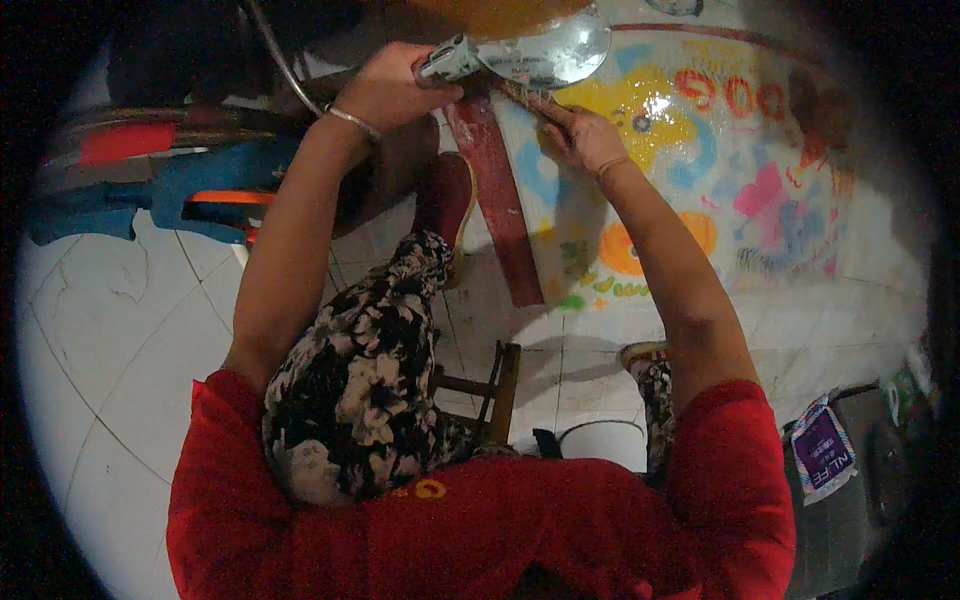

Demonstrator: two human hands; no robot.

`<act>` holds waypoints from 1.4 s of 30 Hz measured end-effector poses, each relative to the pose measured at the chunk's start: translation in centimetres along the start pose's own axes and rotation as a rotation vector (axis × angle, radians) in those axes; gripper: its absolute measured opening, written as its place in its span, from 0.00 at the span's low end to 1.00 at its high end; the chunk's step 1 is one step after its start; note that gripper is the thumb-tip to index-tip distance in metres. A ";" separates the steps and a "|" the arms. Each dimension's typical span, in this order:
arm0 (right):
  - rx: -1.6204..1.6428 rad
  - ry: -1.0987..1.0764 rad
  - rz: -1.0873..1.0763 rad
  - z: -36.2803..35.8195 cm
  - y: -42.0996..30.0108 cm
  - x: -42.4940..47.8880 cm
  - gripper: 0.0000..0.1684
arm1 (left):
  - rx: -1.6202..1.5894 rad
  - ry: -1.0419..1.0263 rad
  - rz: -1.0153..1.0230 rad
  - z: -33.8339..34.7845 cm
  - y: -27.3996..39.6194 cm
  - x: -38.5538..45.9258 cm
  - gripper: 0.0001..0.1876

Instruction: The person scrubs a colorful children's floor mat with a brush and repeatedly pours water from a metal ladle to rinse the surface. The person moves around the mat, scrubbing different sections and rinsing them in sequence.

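My left hand [394, 86] grips the grey, tube-like end of a shiny metal piece [555, 56], whose broad, rounded part extends to the right. What exactly this piece is cannot be made out. In my right hand [589, 139] is a thin brown stick-like tool [536, 103], slanting up and left. Its far end lies close below the metal piece; whether they touch is unclear. Both arms reach forward, and a pale sheet with bright cartoon pictures [690, 176] spreads beneath and beyond the right forearm.
Blue plastic furniture [217, 169] stands at the left, on pale floor tiles [112, 360]. A dark red board-like strip [495, 202] runs between my hands and feet. Near my legs are a wooden stool frame [502, 394] and a white round container [604, 442]. A purple packet [825, 450] lies at right.
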State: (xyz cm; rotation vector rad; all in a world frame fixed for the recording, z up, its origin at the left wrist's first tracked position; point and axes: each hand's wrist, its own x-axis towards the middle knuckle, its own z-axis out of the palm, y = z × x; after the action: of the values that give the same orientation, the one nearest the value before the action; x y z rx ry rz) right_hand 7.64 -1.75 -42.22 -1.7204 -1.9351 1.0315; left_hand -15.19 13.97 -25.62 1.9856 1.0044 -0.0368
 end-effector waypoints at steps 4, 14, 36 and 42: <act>-0.110 -0.167 -0.118 2.4 1.8 -7.0 0.29 | -0.001 -0.111 -0.095 -0.1 0.7 0.5 0.22; -0.254 -0.765 -0.279 1.5 2.7 -33.3 0.34 | 0.072 -0.110 -0.005 2.3 0.2 0.8 0.23; -0.203 0.565 0.833 -6.4 10.8 -22.4 0.28 | -0.139 0.030 -0.156 3.7 3.1 0.4 0.13; -0.029 0.501 0.277 3.1 -1.5 -5.4 0.30 | -0.085 0.066 0.009 4.1 5.4 1.3 0.13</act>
State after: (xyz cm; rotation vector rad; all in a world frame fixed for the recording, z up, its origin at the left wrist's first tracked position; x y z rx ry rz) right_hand 5.60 -7.84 -42.15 -2.0614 -1.4324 0.5726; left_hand -9.40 10.29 -24.88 1.9241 1.0230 0.0760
